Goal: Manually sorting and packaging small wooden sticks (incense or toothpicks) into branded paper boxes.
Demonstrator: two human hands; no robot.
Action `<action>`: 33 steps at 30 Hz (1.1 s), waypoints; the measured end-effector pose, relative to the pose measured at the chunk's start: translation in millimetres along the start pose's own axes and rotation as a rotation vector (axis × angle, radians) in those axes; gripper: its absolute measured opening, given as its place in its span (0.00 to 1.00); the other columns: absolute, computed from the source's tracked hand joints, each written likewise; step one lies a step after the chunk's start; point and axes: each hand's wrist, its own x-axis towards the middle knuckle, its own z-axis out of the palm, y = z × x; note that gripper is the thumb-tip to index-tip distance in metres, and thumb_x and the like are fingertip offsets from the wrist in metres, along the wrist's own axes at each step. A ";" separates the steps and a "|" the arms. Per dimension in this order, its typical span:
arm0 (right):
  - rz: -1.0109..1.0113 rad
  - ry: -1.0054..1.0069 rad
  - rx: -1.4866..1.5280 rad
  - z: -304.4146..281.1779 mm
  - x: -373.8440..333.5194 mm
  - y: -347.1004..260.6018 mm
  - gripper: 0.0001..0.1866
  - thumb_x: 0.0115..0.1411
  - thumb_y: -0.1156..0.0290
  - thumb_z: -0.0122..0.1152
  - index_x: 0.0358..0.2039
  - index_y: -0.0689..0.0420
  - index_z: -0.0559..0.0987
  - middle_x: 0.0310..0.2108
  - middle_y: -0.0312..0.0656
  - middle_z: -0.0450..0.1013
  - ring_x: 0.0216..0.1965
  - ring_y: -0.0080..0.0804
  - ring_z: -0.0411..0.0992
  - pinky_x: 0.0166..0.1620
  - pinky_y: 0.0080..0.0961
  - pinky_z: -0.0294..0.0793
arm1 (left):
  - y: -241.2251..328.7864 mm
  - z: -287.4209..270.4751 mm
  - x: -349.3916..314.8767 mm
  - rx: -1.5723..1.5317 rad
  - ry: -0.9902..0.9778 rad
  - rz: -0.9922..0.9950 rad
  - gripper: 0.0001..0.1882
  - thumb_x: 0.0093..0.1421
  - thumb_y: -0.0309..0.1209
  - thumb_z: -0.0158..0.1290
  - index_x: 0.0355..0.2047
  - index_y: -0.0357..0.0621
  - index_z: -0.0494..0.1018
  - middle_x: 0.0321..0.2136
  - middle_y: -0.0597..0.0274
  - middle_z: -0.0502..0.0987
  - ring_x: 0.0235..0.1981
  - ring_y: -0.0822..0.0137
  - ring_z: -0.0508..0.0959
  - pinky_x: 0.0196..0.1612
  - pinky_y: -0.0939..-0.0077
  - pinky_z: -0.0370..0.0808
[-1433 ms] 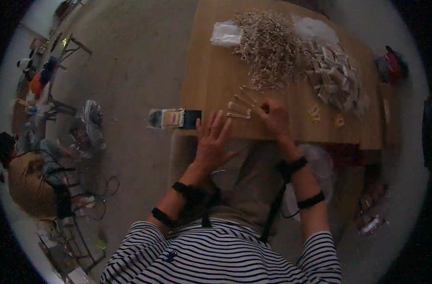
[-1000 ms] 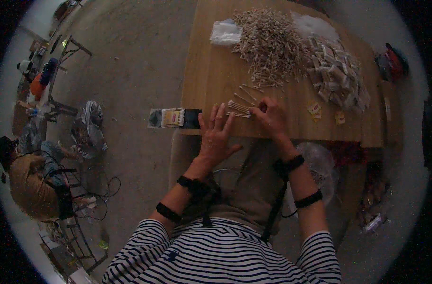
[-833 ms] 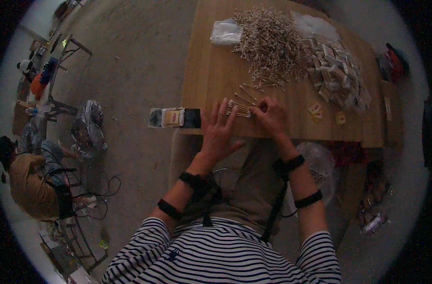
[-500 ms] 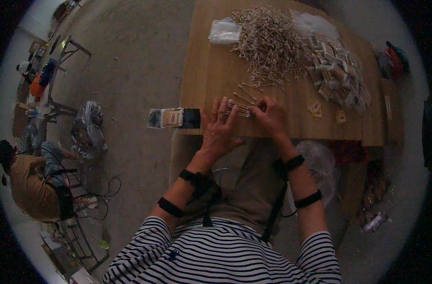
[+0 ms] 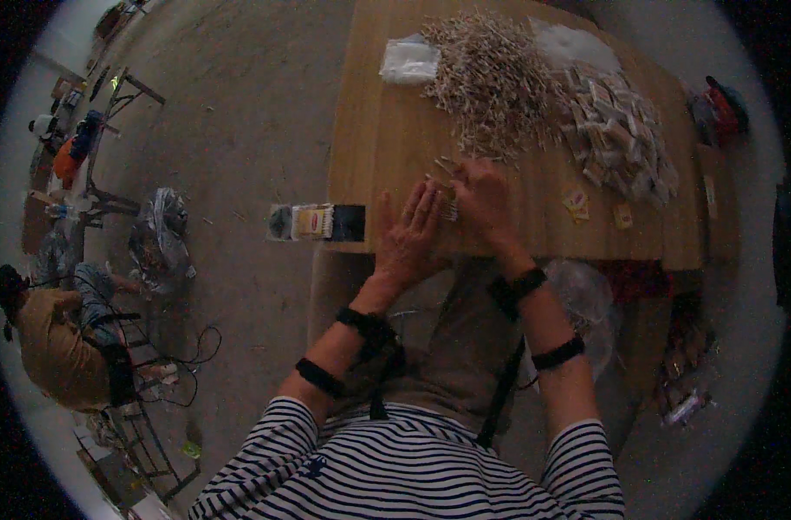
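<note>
Flat on the table's near edge lies my left hand (image 5: 408,230), its fingers stretched out and slightly apart. Beside its fingertips is a small row of cotton swabs (image 5: 452,211), partly hidden by my hands. My right hand (image 5: 486,195) is closed, its fingertips pinching at loose cotton swabs (image 5: 445,163) just beyond that row; the exact grip is hard to see. To the left, a clear packet of cotton swabs with a yellow label (image 5: 312,222) rests on a dark block that sticks out past the table edge.
A big heap of cotton swabs (image 5: 495,87) covers the table's far part, with empty clear bags (image 5: 410,61) to its left. Filled packets (image 5: 621,130) pile up on the right, near yellow cards (image 5: 577,204). Another person (image 5: 62,347) sits at the far left.
My right hand has moved away from the row, up to the loose swabs beyond it. My left hand has shifted slightly right, covering more of the row.
</note>
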 end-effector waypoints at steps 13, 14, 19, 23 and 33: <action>0.122 0.173 0.045 -8.2 2.6 10.0 0.06 0.52 0.74 0.61 0.31 0.60 0.79 0.32 0.52 0.75 0.37 0.52 0.74 0.42 0.45 0.73 | 1.5 0.2 10.5 -0.002 -0.086 0.008 0.65 0.35 0.57 0.69 0.69 0.41 0.53 0.71 0.53 0.51 0.73 0.57 0.47 0.71 0.36 0.38; 0.119 0.090 -0.008 -7.2 5.6 19.1 0.06 0.52 0.73 0.61 0.30 0.60 0.79 0.33 0.52 0.75 0.37 0.52 0.74 0.42 0.44 0.73 | 1.9 0.2 10.5 -0.009 -0.075 0.012 0.65 0.35 0.57 0.69 0.69 0.41 0.53 0.71 0.53 0.51 0.73 0.57 0.48 0.70 0.36 0.38; 0.149 -0.169 -0.015 -13.7 0.3 13.2 0.10 0.58 0.69 0.58 0.40 0.57 0.75 0.42 0.51 0.72 0.44 0.52 0.72 0.45 0.45 0.73 | 2.0 -2.4 11.1 0.001 -0.116 0.000 0.62 0.37 0.56 0.68 0.68 0.40 0.54 0.71 0.53 0.51 0.73 0.57 0.48 0.69 0.33 0.39; 0.167 0.038 -0.098 -17.6 14.8 42.1 0.08 0.52 0.71 0.62 0.34 0.59 0.79 0.38 0.51 0.74 0.43 0.53 0.73 0.44 0.46 0.73 | 4.4 -7.2 12.3 -0.007 -0.118 0.002 0.61 0.38 0.57 0.68 0.67 0.39 0.55 0.71 0.53 0.51 0.73 0.57 0.48 0.68 0.32 0.42; 0.117 0.039 -0.158 -9.8 28.9 60.3 0.07 0.52 0.74 0.60 0.33 0.57 0.79 0.36 0.51 0.74 0.42 0.53 0.73 0.44 0.45 0.74 | 2.5 -2.0 11.2 0.023 -0.086 0.016 0.61 0.39 0.59 0.66 0.67 0.39 0.55 0.71 0.52 0.51 0.73 0.55 0.49 0.67 0.30 0.43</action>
